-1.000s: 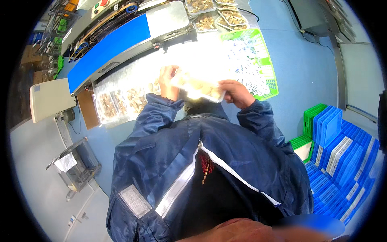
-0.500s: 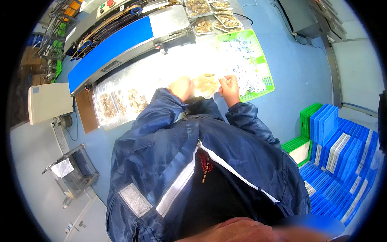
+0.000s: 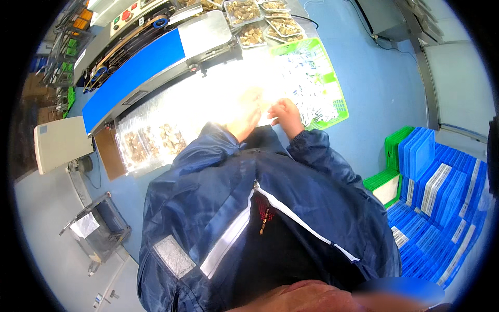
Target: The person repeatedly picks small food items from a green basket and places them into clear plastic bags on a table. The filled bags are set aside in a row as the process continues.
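Note:
My left hand (image 3: 243,125) is over the brightly lit worktop, just in front of my body. Glare washes out its fingers, so what they grip cannot be made out. Beyond it a pale, faint shape (image 3: 251,95) shows where glare hides any bag. To the right, my right hand (image 3: 288,117) is raised with fingers curved and a gap between thumb and fingertips; nothing shows in it. Close by on its right stands a green crate (image 3: 340,101) filled with small white and blue packets. Several clear bags of mushrooms (image 3: 150,143) lie at the worktop's left end.
A machine with a blue conveyor belt (image 3: 135,78) runs along the far side of the worktop. Trays of mushrooms (image 3: 243,11) stand at its right end. Blue crates (image 3: 442,208) are stacked at the right, with a green crate (image 3: 398,148) beside them. A cardboard box (image 3: 109,151) sits at left.
Both hands held a clear bag of mushrooms between them; now the right hand is off it, a little left of before. The left hand has turned, and the bag is lost in glare.

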Available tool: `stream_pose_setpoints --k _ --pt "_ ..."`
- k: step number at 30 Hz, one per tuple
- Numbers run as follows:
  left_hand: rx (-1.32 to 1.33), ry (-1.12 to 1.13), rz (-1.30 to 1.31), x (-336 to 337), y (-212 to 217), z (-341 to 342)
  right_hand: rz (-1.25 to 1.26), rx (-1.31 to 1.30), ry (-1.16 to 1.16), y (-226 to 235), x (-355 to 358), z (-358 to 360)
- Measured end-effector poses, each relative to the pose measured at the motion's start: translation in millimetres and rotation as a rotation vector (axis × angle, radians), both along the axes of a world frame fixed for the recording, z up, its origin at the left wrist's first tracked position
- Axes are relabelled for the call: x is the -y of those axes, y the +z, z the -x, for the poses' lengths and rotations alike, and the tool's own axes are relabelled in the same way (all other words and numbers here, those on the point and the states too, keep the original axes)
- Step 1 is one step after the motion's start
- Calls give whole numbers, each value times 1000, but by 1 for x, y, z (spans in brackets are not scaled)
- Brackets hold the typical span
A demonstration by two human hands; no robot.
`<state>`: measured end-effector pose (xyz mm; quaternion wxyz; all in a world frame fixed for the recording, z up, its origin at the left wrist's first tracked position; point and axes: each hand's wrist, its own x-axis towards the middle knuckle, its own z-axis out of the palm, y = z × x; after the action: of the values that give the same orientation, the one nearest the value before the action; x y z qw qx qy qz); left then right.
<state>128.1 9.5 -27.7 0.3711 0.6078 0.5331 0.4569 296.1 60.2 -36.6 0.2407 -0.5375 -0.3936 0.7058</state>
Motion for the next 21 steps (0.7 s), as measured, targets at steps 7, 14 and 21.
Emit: stream_pose_setpoints --k 7,14,21 --pt "-362 -146 -325 -25 2 -4 -93 -302 16 -5 -29 19" --pt "-18 333 118 -57 39 32 -97 -200 84 0 -56 -18" --pt "838 236 760 -18 -5 112 -51 -52 413 -6 -126 -80"
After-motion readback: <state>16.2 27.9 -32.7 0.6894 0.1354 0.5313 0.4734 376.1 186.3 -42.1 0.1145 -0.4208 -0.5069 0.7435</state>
